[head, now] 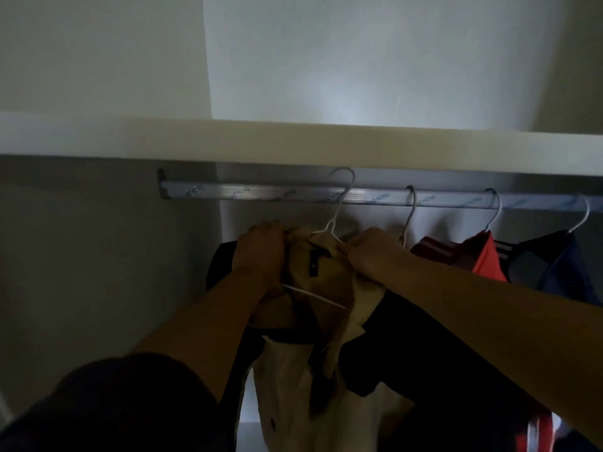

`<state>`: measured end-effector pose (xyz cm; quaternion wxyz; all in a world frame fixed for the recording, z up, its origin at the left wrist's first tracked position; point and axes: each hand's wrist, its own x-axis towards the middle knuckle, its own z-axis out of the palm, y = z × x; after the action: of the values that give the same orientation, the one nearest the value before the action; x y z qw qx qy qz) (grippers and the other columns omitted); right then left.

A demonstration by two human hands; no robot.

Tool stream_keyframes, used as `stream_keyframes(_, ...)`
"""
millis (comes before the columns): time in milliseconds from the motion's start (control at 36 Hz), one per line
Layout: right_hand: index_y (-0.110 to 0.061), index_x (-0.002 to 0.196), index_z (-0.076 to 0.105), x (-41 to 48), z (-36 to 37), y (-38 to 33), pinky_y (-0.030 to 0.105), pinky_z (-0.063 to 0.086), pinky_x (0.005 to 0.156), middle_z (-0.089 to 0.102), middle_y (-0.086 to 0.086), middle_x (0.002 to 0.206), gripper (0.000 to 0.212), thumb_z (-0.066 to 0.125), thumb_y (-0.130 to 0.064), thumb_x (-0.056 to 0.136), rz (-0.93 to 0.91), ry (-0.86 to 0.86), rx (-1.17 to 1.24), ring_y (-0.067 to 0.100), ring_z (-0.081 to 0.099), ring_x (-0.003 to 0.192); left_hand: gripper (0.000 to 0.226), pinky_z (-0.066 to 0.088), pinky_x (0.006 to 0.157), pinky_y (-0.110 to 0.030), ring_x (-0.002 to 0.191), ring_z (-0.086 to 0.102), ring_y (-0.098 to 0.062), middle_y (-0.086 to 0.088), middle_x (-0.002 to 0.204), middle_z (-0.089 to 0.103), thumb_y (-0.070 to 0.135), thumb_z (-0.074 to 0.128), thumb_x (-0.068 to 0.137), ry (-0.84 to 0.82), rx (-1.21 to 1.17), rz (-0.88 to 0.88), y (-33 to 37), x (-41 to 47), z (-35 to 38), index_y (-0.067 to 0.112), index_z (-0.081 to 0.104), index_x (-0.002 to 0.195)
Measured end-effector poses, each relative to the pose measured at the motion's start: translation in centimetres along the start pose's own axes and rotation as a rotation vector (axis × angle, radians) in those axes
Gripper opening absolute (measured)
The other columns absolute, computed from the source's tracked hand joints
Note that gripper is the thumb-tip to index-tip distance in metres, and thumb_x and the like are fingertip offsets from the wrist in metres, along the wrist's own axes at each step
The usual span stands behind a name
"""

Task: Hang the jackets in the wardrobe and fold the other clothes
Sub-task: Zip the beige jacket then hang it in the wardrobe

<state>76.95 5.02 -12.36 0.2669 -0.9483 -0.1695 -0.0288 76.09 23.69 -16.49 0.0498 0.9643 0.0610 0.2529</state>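
Observation:
A beige jacket (326, 380) with a dark lining hangs from a white wire hanger (339, 203), whose hook rises in front of the metal wardrobe rail (261, 194); whether the hook rests on the rail I cannot tell. My left hand (261, 252) grips the jacket's collar and left shoulder over the hanger. My right hand (372, 252) grips the collar and the hanger's right shoulder. The hanger's lower wire shows below my left wrist.
Further right on the rail hang a dark garment behind my right arm, a red jacket (486, 256) and a navy jacket (561, 265), each on a wire hanger. A white shelf (293, 141) runs just above the rail. The wardrobe's side wall (98, 239) stands at left.

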Motion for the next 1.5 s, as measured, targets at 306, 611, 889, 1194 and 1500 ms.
stream_keyframes(306, -0.008, 0.111, 0.065, -1.4, 2.0, 4.8, 0.025, 0.038, 0.089, 0.063, 0.01, 0.108, 0.046, 0.032, -0.04, 0.102, 0.014, -0.148, 0.147, 0.021, 0.057, 0.1, 0.031, 0.028, 0.098, -0.023, 0.122, 0.043, -0.025, -0.014, 0.133, 0.046, 0.019, 0.044, 0.1, -0.093, -0.376, -0.064, 0.3, -2.9, 4.5, 0.003, 0.045, 0.128)
stream_keyframes(611, -0.022, 0.129, 0.052, -2.7, -0.4, 13.3, 0.028, 0.031, 0.108, 0.051, 0.005, 0.135, 0.041, 0.034, -0.043, 0.099, 0.087, -0.064, 0.328, 0.02, 0.047, 0.125, 0.024, 0.028, 0.074, -0.021, 0.102, 0.05, -0.026, -0.016, 0.111, 0.052, 0.017, 0.032, 0.104, -0.067, -0.446, -0.092, 1.0, -3.0, 4.9, 0.002, 0.05, 0.107)
stream_keyframes(889, -0.018, 0.1, 0.062, -8.7, 2.9, 8.4, 0.036, 0.046, 0.079, 0.059, 0.002, 0.101, 0.028, 0.044, -0.022, 0.078, -0.62, 0.301, -0.349, 0.02, 0.056, 0.095, 0.076, 0.045, 0.094, -0.047, 0.118, 0.048, -0.034, -0.014, 0.138, 0.038, 0.039, 0.067, 0.082, -0.039, -0.382, -0.212, 0.9, -5.9, 5.6, 0.016, 0.028, 0.143)
stream_keyframes(1194, -0.006, 0.092, 0.064, -10.4, 16.0, 8.7, 0.044, 0.032, 0.095, 0.062, 0.012, 0.086, 0.02, 0.064, -0.023, 0.081, -0.395, -0.057, -0.961, 0.029, 0.057, 0.089, 0.017, 0.058, 0.057, -0.029, 0.068, 0.064, -0.023, -0.02, 0.082, 0.061, 0.008, 0.051, 0.092, -0.093, -1.188, -0.635, 0.2, -10.4, 6.5, -0.005, 0.062, 0.095)
stream_keyframes(1500, -0.009, 0.148, 0.026, -9.0, 21.4, 8.3, 0.029, 0.035, 0.066, 0.059, 0.017, 0.117, 0.066, 0.055, -0.024, 0.092, -0.25, -0.155, -0.628, 0.028, 0.061, 0.1, 0.033, 0.055, 0.056, -0.03, 0.041, 0.046, -0.012, -0.001, 0.044, 0.043, 0.002, 0.047, 0.091, -0.109, -1.813, -0.707, -0.6, -10.8, 5.2, 0.008, 0.047, 0.058)
